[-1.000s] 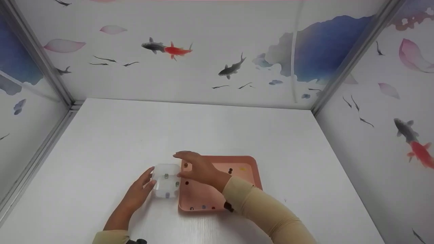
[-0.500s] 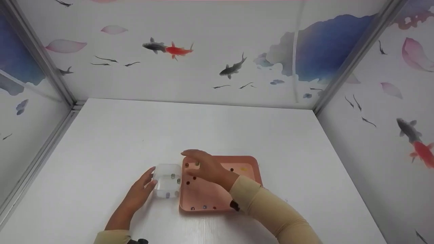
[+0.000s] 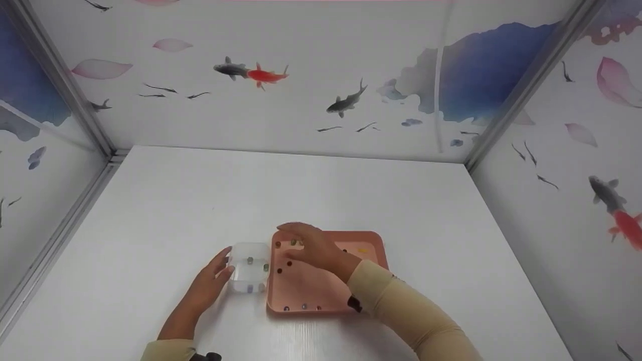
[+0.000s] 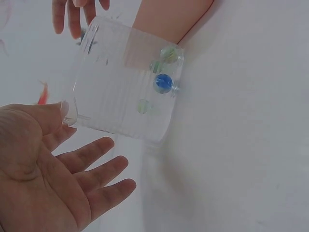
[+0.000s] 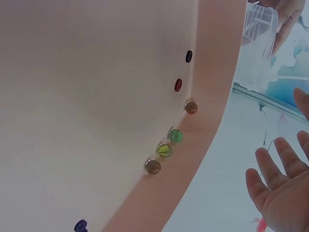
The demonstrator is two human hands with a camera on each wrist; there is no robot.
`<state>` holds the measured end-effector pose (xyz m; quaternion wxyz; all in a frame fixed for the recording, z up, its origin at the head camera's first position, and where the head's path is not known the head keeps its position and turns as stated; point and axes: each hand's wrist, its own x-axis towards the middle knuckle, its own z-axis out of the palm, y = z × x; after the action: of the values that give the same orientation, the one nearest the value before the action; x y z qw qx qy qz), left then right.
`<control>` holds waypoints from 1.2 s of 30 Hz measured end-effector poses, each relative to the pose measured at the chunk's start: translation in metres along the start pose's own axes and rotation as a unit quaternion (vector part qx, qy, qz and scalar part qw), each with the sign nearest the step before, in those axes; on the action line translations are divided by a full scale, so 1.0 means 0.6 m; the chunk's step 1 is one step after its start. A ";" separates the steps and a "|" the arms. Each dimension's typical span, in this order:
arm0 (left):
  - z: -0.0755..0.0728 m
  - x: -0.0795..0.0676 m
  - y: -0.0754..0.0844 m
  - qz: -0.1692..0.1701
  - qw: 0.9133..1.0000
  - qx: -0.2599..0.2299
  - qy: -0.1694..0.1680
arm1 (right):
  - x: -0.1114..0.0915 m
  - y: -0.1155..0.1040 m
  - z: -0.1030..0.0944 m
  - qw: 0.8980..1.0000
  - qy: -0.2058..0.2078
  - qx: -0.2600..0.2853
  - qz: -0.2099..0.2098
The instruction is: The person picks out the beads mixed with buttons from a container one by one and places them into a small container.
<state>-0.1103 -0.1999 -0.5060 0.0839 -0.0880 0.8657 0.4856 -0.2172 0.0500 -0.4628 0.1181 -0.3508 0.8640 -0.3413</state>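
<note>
My left hand [image 3: 206, 283] holds the left side of a clear plastic box [image 3: 246, 250], with the thumb at its rim in the left wrist view. Several glass marbles lie inside, among them a blue marble [image 4: 163, 83] and a pale green marble [image 4: 144, 106]. To the right of the box sits a pink tray [image 3: 313, 293]. Over its far left part hovers my right hand [image 3: 316, 248], fingers spread and nothing in them. Below that hand are a green marble [image 5: 175, 136], a yellow-green marble [image 5: 164, 150] and two brownish marbles along the tray wall.
Small buttons lie in the tray too: a red button [image 5: 178, 85], a black button [image 5: 189, 56] and a dark blue button [image 5: 80, 225]. Marbles line the tray's near edge. A white table [image 3: 210, 195] bears everything, with printed walls on three sides.
My right hand has drawn back from the box edge, moving right over the tray. Marbles inside the box have shifted, and more of the tray's marbles show. My left hand stays at the box.
</note>
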 end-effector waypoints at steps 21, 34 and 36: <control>-0.001 0.002 -0.002 0.010 1.000 -0.021 -0.010 | -0.020 0.041 -0.011 0.997 -0.004 0.025 0.074; 0.000 0.001 -0.005 0.011 1.000 -0.015 -0.004 | -0.024 0.060 -0.014 0.996 -0.012 0.000 0.088; 0.000 0.001 -0.006 0.011 1.000 -0.016 -0.004 | -0.024 0.064 -0.015 0.996 -0.011 -0.005 0.084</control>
<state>-0.1103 -0.2019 -0.5089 0.0810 -0.0775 0.8585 0.5005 -0.2307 0.0843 -0.4826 0.1542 -0.2813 0.8909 -0.3215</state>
